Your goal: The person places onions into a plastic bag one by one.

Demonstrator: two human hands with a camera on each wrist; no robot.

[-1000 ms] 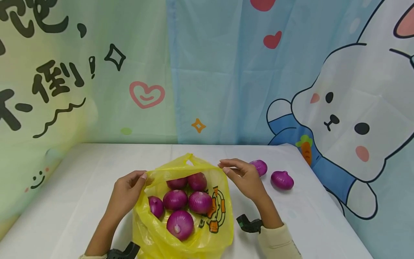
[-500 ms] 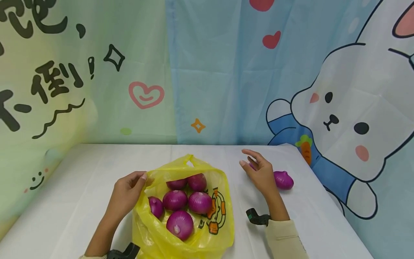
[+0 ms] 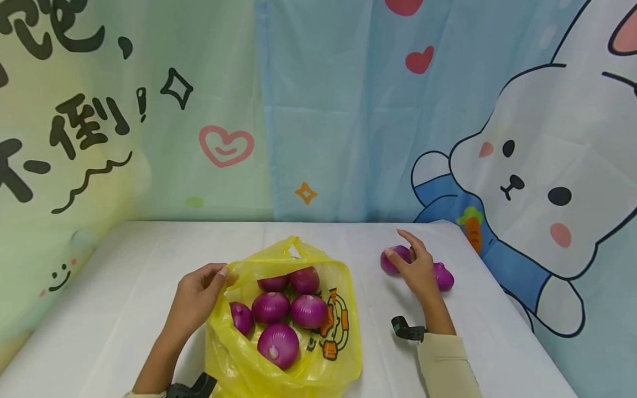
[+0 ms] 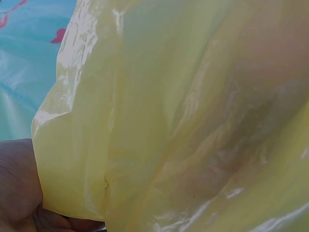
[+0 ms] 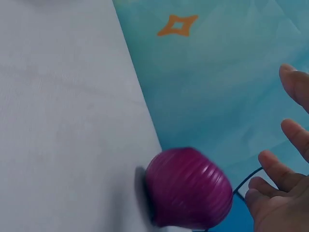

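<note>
In the head view a yellow plastic bag point(image 3: 231, 365) lies with its mouth spread, several red onions point(image 3: 270, 307) visible inside. My left hand point(image 3: 196, 298) pinches the bag's upper left rim between thumb and fingers. Yellow film point(image 4: 145, 121) fills most of the left wrist view, and only part of that hand shows. On the table to the right of the bag, one red onion point(image 3: 391, 261) sits just left of my right hand point(image 3: 420, 272). The right wrist view shows those fingers point(image 5: 277, 174) spread, with a gap to the onion point(image 5: 188, 188).
Another red onion point(image 3: 443, 277) stands behind my right hand, partly covered by it. The white-covered table point(image 3: 124, 276) ends at a printed curtain point(image 3: 318, 138) along the back and right. A dark camera mount point(image 3: 408, 330) is strapped on my right wrist.
My right hand has let go of the bag's right rim and moved right to the loose onions. The rim there has dropped slightly. My left hand keeps its hold.
</note>
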